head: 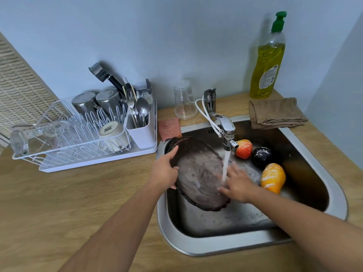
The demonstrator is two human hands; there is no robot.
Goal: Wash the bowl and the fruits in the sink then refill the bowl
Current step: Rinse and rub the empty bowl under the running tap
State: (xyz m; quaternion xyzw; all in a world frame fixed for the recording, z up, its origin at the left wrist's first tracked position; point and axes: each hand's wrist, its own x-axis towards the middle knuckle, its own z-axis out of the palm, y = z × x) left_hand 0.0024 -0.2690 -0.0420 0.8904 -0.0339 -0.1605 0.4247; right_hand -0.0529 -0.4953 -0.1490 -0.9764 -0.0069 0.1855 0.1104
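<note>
Bowl (198,173) under tap (225,128) w/ hands (238,184)

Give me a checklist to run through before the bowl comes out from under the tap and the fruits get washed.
1. Water running from the tap: ok.
2. Bowl under the stream, inside the sink: ok.
3. Left hand gripping the bowl's rim: ok.
4. Right hand rubbing the bowl's inside: ok, though blurred.
5. Bowl fully rinsed: cannot tell.
6. Three fruits in the sink, orange-red, dark, yellow-orange: ok, but none washed by hand yet.
</note>
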